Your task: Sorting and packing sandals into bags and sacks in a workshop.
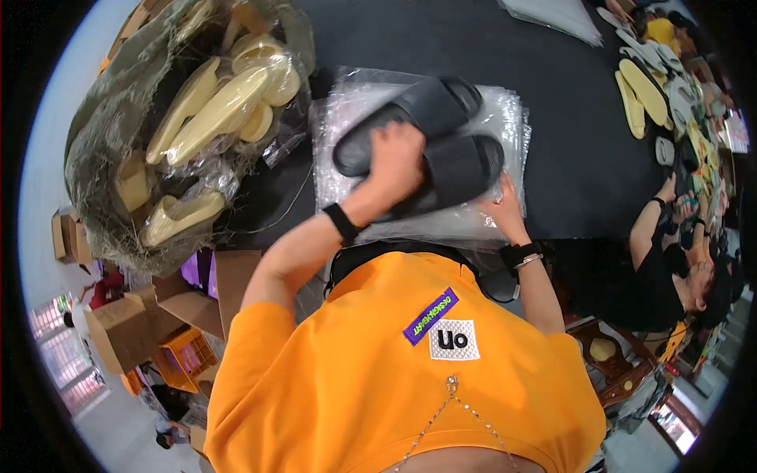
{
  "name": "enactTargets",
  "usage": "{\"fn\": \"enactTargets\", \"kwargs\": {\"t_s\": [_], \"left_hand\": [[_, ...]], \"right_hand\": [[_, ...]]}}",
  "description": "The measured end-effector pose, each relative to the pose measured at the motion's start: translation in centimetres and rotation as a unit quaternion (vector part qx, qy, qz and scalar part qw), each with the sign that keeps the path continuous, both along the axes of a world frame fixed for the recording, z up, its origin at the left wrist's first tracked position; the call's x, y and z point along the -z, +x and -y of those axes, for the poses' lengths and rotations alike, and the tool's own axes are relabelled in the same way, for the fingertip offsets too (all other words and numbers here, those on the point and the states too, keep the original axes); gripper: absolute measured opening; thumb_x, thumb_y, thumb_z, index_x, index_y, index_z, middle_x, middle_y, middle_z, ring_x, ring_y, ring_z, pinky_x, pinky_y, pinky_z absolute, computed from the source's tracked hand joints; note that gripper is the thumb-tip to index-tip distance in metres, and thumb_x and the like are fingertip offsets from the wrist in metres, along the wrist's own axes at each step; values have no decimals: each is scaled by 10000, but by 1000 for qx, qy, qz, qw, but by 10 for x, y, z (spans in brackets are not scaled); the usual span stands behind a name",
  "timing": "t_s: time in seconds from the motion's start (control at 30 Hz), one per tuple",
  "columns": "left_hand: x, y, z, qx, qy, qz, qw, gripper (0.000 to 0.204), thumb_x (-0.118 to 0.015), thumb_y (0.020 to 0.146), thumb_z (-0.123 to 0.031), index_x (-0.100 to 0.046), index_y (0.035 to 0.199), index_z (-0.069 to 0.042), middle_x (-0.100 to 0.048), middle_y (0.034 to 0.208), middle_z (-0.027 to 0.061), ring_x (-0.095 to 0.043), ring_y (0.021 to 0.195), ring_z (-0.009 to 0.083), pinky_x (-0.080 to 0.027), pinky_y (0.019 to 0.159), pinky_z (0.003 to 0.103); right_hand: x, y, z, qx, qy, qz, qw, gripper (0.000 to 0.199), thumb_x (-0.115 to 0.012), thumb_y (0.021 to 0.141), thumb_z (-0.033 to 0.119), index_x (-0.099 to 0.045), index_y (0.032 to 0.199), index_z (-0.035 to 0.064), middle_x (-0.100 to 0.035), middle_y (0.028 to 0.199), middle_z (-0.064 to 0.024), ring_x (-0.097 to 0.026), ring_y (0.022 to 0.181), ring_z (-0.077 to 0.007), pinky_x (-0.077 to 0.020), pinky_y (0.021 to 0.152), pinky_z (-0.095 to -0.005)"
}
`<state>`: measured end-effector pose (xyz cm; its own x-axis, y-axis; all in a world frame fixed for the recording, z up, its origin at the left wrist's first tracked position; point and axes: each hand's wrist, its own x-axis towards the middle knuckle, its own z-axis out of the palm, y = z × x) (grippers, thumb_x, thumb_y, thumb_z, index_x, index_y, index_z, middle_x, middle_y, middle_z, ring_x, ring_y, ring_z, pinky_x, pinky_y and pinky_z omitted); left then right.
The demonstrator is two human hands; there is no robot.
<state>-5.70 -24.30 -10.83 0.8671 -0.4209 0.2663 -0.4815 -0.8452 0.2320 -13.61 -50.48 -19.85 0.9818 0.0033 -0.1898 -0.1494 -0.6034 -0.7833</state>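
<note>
Our left hand (398, 154) grips 2 black slides (430, 142) while our right hand (503, 206) lies open on the clear bags (505, 118). We judge bagging in hand; next calls for opening 1 bag.

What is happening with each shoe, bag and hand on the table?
Pair of black rubber slide sandals: stacked side by side on the plastic bags, held.
Stack of clear plastic bags: lying flat on the black table.
Left hand: gripping the sandals from above.
Right hand: resting on the bags' near edge.
Big clear sack of pale yellow sandals: full, open-topped.
</note>
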Motion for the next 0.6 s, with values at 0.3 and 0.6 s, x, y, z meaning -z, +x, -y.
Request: {"fn": "enactTargets", "kwargs": {"t_s": [0.3, 0.6], "left_hand": [[85, -61, -73, -129, -17, -63, 989, 260, -553, 584, -31, -514, 841, -44, -502, 923, 113, -446, 978, 294, -327, 790, 422], [46, -71, -169, -254, -254, -26, 933, 217, -483, 709, -24, -465, 925, -1, -489, 879, 159, -451, 890, 353, -340, 752, 406]], "right_hand": [[-9, -2, -8, 43, 78, -68, 994, 755, -601, 681, -10, -239, 1343, 19, -211, 1407, -152, -475, 1055, -185, -440, 739, -243], [-21, -21, 16, 66, 109, -28, 991, 518, -586, 726, 31, -468, 1229, 73, -489, 1092, -90, -490, 710, -95, -435, 648, -221]]}}
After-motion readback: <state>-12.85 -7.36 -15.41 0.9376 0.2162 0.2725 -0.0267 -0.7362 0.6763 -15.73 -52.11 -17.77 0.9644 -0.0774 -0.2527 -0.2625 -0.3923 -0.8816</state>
